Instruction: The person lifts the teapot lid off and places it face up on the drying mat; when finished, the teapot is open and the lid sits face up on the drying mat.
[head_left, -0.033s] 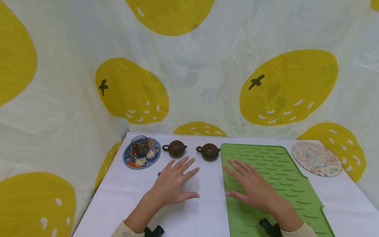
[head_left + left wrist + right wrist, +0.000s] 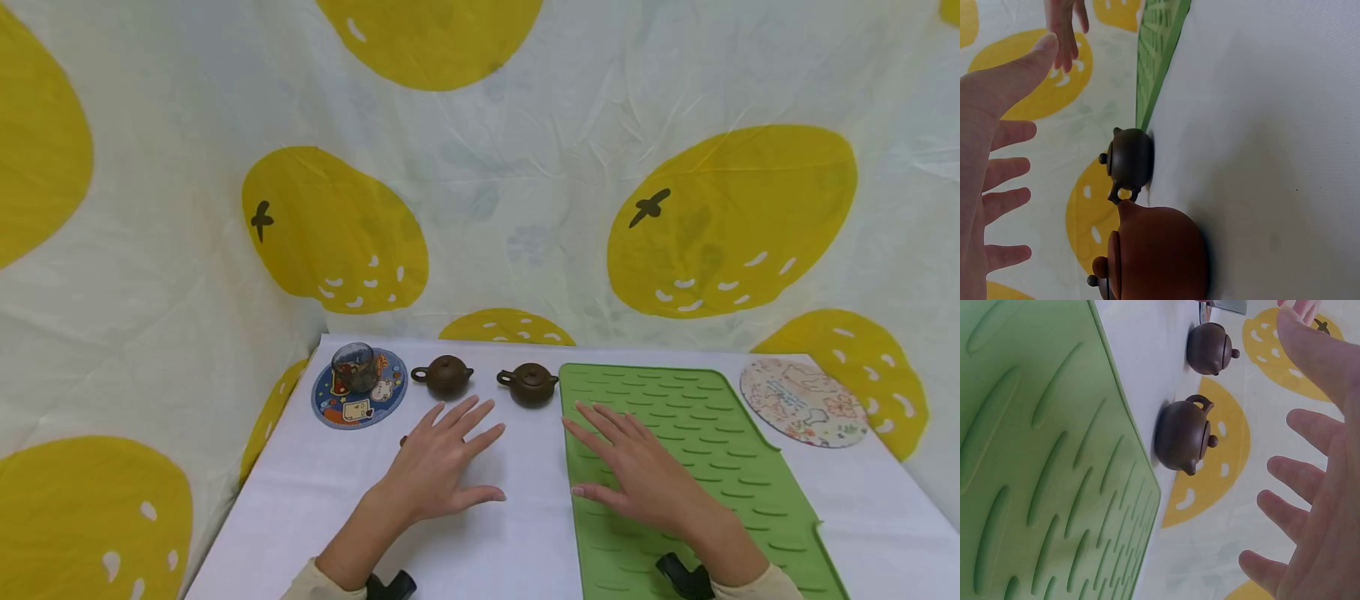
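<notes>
Person's left hand and right hand spread, empty. Reddish-brown round clay teapot, toward white-clothed worktop's left edge, mostly hidden behind left hand in head view; blind sweep could tip it. Overreach could bump dark-brown round clay teapots near far edge.

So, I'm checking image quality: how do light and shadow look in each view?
Head: fairly even light, faint shadow below the left hand; left wrist: dimmer, broad soft shadow across the white tablecloth, darker beside the reddish-brown teapot; right wrist: the green mat looks paler than in head view.
</notes>
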Motion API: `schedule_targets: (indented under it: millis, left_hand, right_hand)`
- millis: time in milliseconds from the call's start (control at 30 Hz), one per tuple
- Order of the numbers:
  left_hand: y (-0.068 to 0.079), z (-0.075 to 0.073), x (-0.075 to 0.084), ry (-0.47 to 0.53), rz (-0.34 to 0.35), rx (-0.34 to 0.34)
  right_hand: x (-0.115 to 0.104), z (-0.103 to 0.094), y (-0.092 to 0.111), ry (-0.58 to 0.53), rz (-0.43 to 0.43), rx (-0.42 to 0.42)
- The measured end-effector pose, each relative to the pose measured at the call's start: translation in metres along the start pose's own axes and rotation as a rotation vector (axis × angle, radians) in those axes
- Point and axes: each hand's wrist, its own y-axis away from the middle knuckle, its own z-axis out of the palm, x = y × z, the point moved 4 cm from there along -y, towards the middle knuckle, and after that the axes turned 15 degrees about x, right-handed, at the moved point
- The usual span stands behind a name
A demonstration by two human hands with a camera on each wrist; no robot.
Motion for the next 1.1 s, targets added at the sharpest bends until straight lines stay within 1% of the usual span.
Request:
schedule_targets:
  millis: [267, 500, 600, 700, 800, 900, 1100]
  left_hand:
    - [-0.003, -0.001, 0.0, -0.036, 0.015, 0.003]
    - [-0.003, -0.001, 0.0, -0.042, 0.017, -0.002]
    - [-0.004, -0.001, 0.001, -0.051, 0.024, 0.006]
    - [-0.004, -0.005, 0.001, -0.055, 0.024, 0.024]
    - [-0.002, -0.01, -0.002, -0.045, 0.002, 0.043]
    - [0.003, -0.015, -0.007, -0.027, -0.036, 0.063]
    - [0.021, -0.018, -0.024, -0.015, -0.123, 0.137]
  right_hand:
    - [0.002, 0.0, -0.001, -0.014, 0.015, -0.002]
    - [0.002, 0.001, -0.001, -0.017, 0.01, 0.002]
    - [0.003, 0.001, -0.001, -0.014, 0.011, 0.004]
    - [0.003, 0.001, -0.002, -0.006, 0.004, -0.002]
    - [0.003, 0.001, -0.003, -0.006, -0.002, -0.003]
    - [0.001, 0.0, -0.004, -0.011, -0.003, -0.002]
    - [0.001, -0.001, -0.001, -0.015, 0.013, -0.02]
